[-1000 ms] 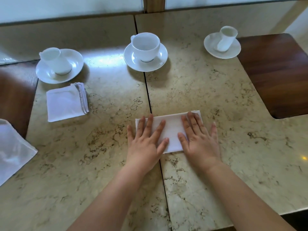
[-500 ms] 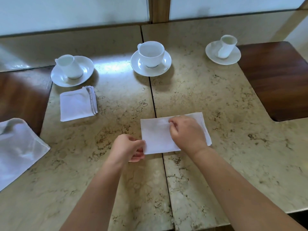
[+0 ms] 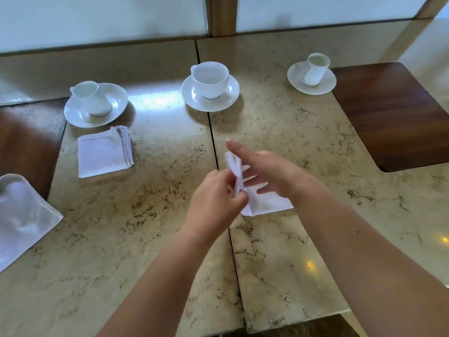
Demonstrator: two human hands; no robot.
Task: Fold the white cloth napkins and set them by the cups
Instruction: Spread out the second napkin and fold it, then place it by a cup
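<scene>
A white napkin (image 3: 267, 203) lies mid-table, its left end lifted and turned up over the rest. My left hand (image 3: 216, 198) pinches that raised end. My right hand (image 3: 264, 171) hovers over the napkin with fingers spread and straight, touching the raised fold. A folded napkin (image 3: 103, 153) sits in front of the left cup (image 3: 91, 98) on its saucer. The middle cup (image 3: 210, 79) and the right cup (image 3: 315, 69) each stand on a saucer with no napkin beside them.
An unfolded white napkin (image 3: 21, 215) hangs over the left table edge. Dark wooden surfaces lie at the right (image 3: 398, 113) and at the left (image 3: 26, 137). A seam (image 3: 213, 132) splits the marble table (image 3: 145, 215); a wall runs along the back.
Both hands pressed flat on the napkin, then gripped its left end and middle. Now the left end is lifted and swung over to the right, and my right hand has opened.
</scene>
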